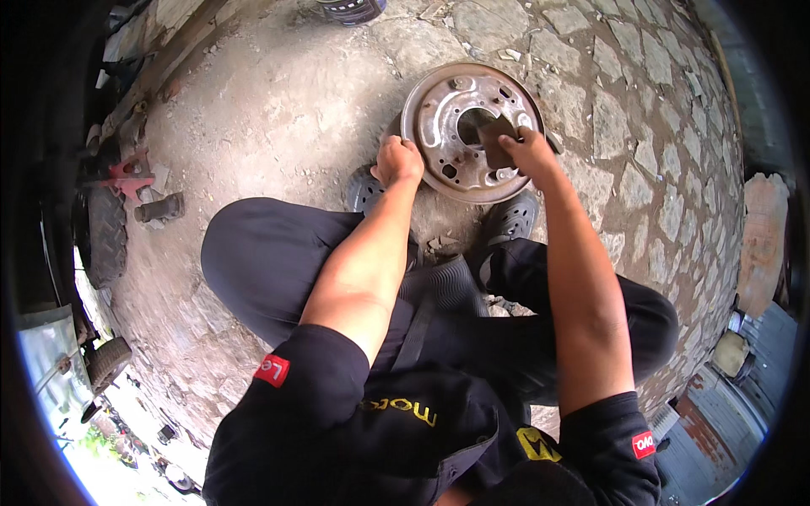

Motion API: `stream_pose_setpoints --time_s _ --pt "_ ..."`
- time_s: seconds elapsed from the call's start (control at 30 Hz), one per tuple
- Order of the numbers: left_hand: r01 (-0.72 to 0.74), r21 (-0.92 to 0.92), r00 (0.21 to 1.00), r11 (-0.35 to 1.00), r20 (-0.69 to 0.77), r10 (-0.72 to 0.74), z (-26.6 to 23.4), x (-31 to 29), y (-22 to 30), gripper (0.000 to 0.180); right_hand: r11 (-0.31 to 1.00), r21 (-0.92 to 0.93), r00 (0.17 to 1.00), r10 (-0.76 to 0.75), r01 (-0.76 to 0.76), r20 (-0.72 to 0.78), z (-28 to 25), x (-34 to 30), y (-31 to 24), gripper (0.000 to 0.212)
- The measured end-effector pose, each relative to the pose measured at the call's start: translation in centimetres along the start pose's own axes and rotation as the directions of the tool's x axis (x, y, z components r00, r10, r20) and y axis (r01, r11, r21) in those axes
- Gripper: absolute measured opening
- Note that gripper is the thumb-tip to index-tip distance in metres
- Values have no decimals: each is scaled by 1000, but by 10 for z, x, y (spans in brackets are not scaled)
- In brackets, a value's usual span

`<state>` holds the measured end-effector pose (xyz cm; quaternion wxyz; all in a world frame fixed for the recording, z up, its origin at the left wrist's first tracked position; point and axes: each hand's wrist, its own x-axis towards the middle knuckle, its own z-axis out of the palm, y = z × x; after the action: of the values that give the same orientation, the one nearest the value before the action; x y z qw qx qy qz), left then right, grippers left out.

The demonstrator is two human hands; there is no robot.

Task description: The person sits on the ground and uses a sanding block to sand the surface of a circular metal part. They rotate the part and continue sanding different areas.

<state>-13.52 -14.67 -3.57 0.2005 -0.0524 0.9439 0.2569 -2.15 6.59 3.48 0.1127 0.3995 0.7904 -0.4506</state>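
Observation:
A round, rust-stained brake backing plate [440,150] stands tilted on the ground in front of me, with a large hole in its middle and several smaller holes and studs around it. My left hand [398,162] is closed on the plate's left rim. In my right hand [530,153] is a flat, dark brown piece that looks like sandpaper [496,142]. The fingers pinch it against the plate's face, just right of the central hole. That piece covers part of the hole's edge.
My feet in grey clogs [513,218] flank the plate's lower edge. A dark container [353,10] stands at the far edge. Left lie a red metal stand [131,175], a short cylinder [160,208] and a tyre [107,236]. Rough stone paving [612,122] spreads to the right.

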Motion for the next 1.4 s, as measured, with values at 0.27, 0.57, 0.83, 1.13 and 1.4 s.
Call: stream_pose_setpoints --time_s 0.27,0.57,0.83,1.13,1.4 --pt "-409 143 893 901 -138 428 -1 -22 13 65 989 119 975 -66 93 -212 75 27 -12 51" --pt "-503 397 791 768 569 224 -23 -41 23 142 656 -633 878 -473 411 80 95 29 -13 62" --pt "-472 458 791 753 597 132 -12 -37 27 152 637 -663 890 -444 395 104 105 37 -12 69" --pt "-465 448 789 764 601 128 -12 -37 30 154 555 -740 874 -477 381 92 92 48 -15 70" --pt "-456 453 790 766 602 113 -15 -39 35 153 574 -770 929 -363 279 65 77 58 -14 64"
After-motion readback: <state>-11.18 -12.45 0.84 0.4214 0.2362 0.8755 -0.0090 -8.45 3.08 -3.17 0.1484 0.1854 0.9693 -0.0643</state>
